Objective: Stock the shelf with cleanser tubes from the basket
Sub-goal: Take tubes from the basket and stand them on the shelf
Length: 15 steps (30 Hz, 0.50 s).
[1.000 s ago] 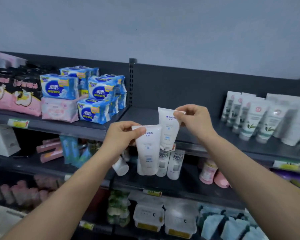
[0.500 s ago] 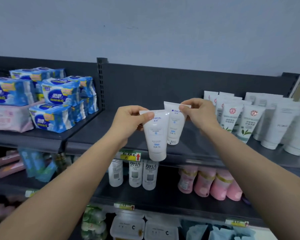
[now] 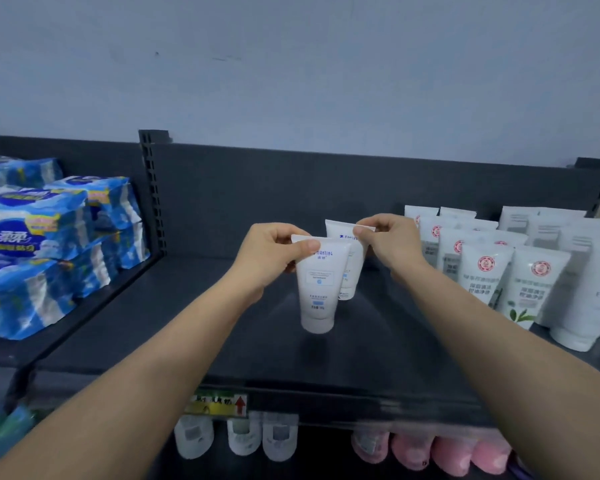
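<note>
Nearest to me is the front edge of the shelf (image 3: 361, 358), which carries a yellow price label (image 3: 219, 405). Below it stand white bottles (image 3: 246, 438) and pink bottles (image 3: 430, 452), both blurred. The basket is not in view.

Over the bare middle of the shelf I hold two cleanser tubes, one in each hand, caps down. My left hand (image 3: 271, 258) pinches the flat crimped top of the nearer tube (image 3: 321, 289) between the thumb and the curled fingers. I take it there because the crimp is stiff, and the tube hangs straight from it. Its cap is at the board, but I cannot tell if it touches or is just above.

My right hand (image 3: 392, 247) pinches the top of the farther tube (image 3: 352, 268) in the same way. This tube is just behind the nearer one and partly hidden by it. I judge the two should make one file, labels to the front for a customer to read.

To the right stands a stocked group of other tubes (image 3: 485, 275), also on their caps. My two are apart from them, I think as a new file. At the left, blue packs (image 3: 42, 244) are stacked. Behind all is the dark back panel (image 3: 274, 188), with bare board before it, so there is room for more.
</note>
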Motion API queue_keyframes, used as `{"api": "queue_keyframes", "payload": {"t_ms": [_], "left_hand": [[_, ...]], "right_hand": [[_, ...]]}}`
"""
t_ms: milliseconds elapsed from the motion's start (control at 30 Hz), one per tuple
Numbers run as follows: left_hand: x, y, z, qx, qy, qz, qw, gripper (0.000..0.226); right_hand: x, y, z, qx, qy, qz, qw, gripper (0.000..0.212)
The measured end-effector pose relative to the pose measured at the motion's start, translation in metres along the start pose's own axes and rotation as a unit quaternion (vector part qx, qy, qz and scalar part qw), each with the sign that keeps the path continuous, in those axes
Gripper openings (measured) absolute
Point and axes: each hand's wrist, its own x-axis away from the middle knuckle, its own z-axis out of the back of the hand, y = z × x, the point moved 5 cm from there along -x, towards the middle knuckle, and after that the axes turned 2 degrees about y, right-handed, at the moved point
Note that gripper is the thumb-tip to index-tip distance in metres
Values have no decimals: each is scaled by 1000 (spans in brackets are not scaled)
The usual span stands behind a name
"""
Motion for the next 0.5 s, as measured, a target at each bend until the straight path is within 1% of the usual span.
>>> {"api": "queue_keyframes", "payload": {"t_ms": [133, 267, 500], "left_hand": [[-22, -12, -4, -6, -13, 4, 1000, 7], [-36, -22, -6, -7, -17, 15, 1000, 8], [-54, -33, -5, -3, -8, 23, 1000, 11]], "right_hand": [[-24, 11, -14, 9, 3, -1, 1000, 21], [-40, 21, -26, 25, -8, -6, 1000, 19], [-60, 29, -41, 21, -26, -8, 999, 18]]}}
